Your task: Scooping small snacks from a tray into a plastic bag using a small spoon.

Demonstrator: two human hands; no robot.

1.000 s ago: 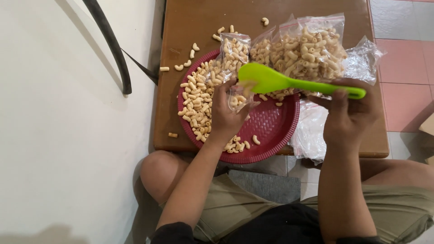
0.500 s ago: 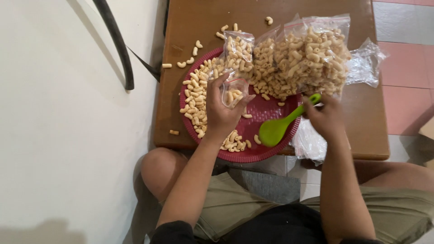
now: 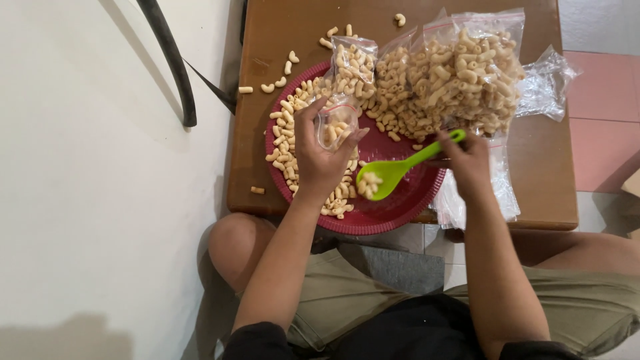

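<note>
Over the red tray [image 3: 400, 207] on the brown surface [image 3: 533, 167], the right hand [image 3: 467, 160], closed on the green spoon [image 3: 393, 170], has scooped macaroni since half a second ago; the left hand [image 3: 320, 157] grips a small clear bag [image 3: 335, 127], partly filled, above the tray.

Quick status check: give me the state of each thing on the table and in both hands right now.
Left hand: holding the small bag.
Small bag: open, partly filled.
Right hand: gripping the green spoon's handle.
Green spoon: bowl over the tray, carrying a few macaroni pieces.
Red tray: macaroni piled on its left side.
Filled bags: packed, leaning at the tray's far edge.
Empty bags: crumpled on the table.
</note>
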